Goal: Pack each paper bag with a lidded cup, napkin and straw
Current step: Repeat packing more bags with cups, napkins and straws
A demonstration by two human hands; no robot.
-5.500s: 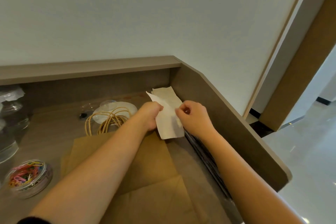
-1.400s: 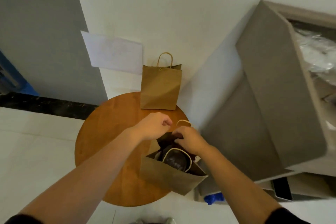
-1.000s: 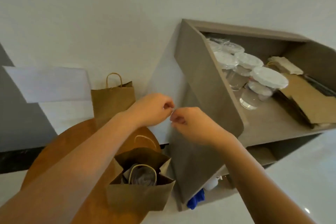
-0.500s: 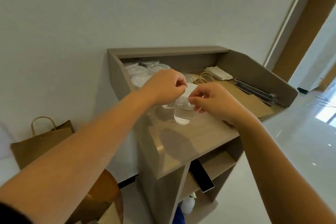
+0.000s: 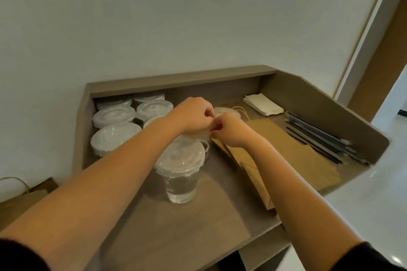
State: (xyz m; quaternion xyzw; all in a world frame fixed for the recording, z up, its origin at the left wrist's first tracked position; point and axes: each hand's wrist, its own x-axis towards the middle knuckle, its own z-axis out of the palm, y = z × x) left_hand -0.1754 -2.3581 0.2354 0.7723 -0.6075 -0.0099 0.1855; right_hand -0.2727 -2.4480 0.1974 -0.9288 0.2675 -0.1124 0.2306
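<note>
At the near edge of the tabletop [image 5: 180, 233], a lidded cup [image 5: 180, 169] with clear liquid stands alone, left of the flat bags [image 5: 286, 156]. That stack of brown paper bags lies with its long axis running from the near edge back toward the wall, handles [image 5: 239, 110] at the far end. Right of the bags, dark straws [image 5: 317, 136] lie along the side wall of the tabletop, roughly parallel to the bags. Beyond the cup, both hands meet over the far end of the bags. The left hand [image 5: 193, 116] is curled, thumb and fingertips pinched together; the right hand [image 5: 229, 130] is curled the same way, just beside it. They seem to pinch something thin between them, perhaps a handle loop or a bag's top edge, but what it is I cannot tell. Left of the bags, behind the cup, more lidded cups [image 5: 114, 134] crowd the corner. Beyond the bags, white napkins [image 5: 263, 104] lie against the back wall.

The step looks like taking a fresh bag. Its mouth end lies directly under the hands, so the lift would likely go up and toward the person along the bag's length. The right hand is over the stack and nearer to it; the left reaches across above the cups, so its forearm could knock the near cup.
</note>
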